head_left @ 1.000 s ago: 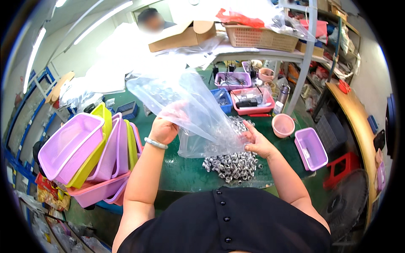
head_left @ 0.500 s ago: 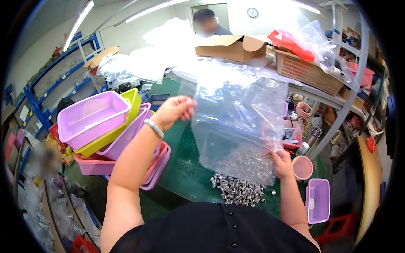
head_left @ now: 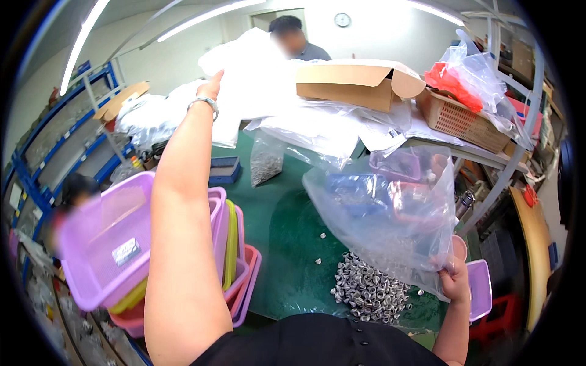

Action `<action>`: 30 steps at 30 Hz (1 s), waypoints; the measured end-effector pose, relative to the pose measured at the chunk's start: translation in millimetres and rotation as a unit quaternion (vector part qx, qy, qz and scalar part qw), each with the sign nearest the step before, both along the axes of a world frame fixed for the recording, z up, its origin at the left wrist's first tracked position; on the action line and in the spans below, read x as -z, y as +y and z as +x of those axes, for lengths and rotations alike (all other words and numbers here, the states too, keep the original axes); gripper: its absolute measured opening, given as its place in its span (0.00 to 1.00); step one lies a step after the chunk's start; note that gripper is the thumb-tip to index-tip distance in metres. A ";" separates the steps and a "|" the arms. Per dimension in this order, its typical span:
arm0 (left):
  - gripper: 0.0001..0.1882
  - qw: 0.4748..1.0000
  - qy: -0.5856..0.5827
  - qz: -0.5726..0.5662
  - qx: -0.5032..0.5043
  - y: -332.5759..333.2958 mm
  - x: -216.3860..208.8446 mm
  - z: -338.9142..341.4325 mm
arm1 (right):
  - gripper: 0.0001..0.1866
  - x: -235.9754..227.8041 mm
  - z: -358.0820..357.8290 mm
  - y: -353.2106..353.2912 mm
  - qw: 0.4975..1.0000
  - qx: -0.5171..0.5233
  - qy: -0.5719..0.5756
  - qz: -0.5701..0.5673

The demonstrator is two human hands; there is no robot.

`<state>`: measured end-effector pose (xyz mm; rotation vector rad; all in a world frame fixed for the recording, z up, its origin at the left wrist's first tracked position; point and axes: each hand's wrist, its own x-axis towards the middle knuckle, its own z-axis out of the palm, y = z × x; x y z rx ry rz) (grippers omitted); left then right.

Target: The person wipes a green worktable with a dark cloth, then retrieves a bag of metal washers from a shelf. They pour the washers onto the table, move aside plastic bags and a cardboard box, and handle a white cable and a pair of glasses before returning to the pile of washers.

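Note:
My left arm stretches far forward, and my left hand [head_left: 209, 93] is at the bright white sheets or bags [head_left: 250, 73] on the raised bench. Its fingers are mostly hidden or lost in glare. My right hand [head_left: 455, 279] pinches the lower corner of a large clear plastic bag [head_left: 390, 207] that hangs and spreads to its left. Below the bag, a heap of small silver ring-like metal pieces [head_left: 369, 293] lies on the green table [head_left: 281, 244], partly seen through the plastic. A few loose pieces lie apart from the heap.
Stacked purple, yellow and pink baskets [head_left: 110, 238] stand at left. A filled clear bag [head_left: 267, 163] and blue tray [head_left: 224, 169] lie ahead. The raised bench carries a cardboard box [head_left: 348, 85] and tan basket [head_left: 467, 122]. A purple bin [head_left: 480, 290] is at right; a person [head_left: 299, 43] is beyond.
My left hand has moved from beside the clear bag far forward to the white sheets or bags. The clear bag has dropped and shifted right, still in my right hand, showing more of the heap.

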<state>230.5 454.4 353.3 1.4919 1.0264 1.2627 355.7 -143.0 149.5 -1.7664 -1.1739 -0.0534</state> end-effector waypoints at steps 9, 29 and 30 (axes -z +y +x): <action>0.14 0.980 -0.133 0.071 0.130 51.8 -43.8 52.5 | 0.06 -11.5 -41.5 16.2 0.994 0.067 0.085 -0.005; 0.11 0.885 -0.412 0.092 0.198 98.4 -122.2 -38.4 | 0.12 -79.2 2.7 123.7 0.884 -0.020 0.362 0.296; 0.11 0.884 -0.419 0.100 0.182 93.4 -121.9 -40.3 | 0.11 -82.5 0.6 127.3 0.884 -0.032 0.365 0.289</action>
